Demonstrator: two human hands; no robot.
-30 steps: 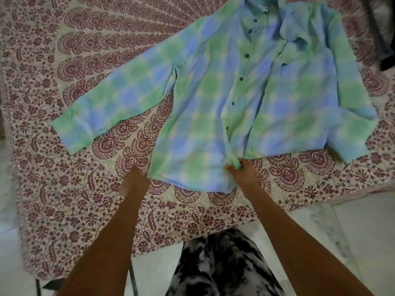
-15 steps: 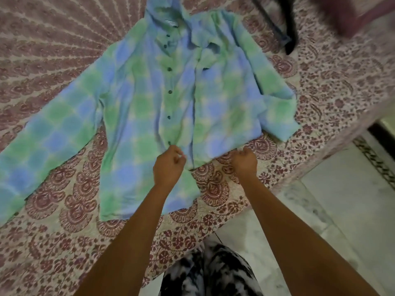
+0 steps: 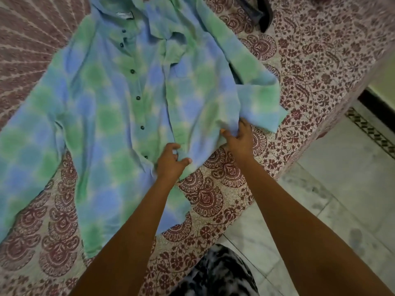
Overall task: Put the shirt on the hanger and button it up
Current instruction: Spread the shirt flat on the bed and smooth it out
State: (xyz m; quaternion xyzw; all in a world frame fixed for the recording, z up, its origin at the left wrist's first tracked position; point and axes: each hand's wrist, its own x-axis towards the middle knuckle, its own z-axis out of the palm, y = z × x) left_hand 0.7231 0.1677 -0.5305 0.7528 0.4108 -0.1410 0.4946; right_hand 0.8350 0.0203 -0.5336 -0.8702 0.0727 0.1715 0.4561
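While both hands hold the lower front of the shirt (image 3: pixel 111 116), the main risk is in how it gets lifted. The shirt lies face up and spread on the printed sheet (image 3: pixel 320 60) of what looks like a bed, collar (image 3: pixel 126 13) at the far end and hem towards the person. The left hand (image 3: pixel 171 165) has a curled grip on the bottom of the front edge, just below the lowest dark button (image 3: pixel 146 157), with fabric bunched between thumb and fingers. The right hand (image 3: pixel 240 142) pinches the other front panel near its hem, just beside the folded-over sleeve (image 3: pixel 263 103).

That sleeve lies close to the edge of the bed, above the pale floor (image 3: pixel 342 189). A pull towards the person could drag it over the edge and take the rest of the light cloth with it. Lifting by the hem alone would also let the collar end sag and crumple, which makes threading a hanger harder. I cannot tell whether the upper buttons are fastened. If they are, forcing the fronts apart would strain them. A dark object (image 3: pixel 265 16) at the top edge may be the hanger, though it is too cropped to be sure. If it is, it lies well apart from both hands, and reaching for it with one hand would leave the shirt half-held.
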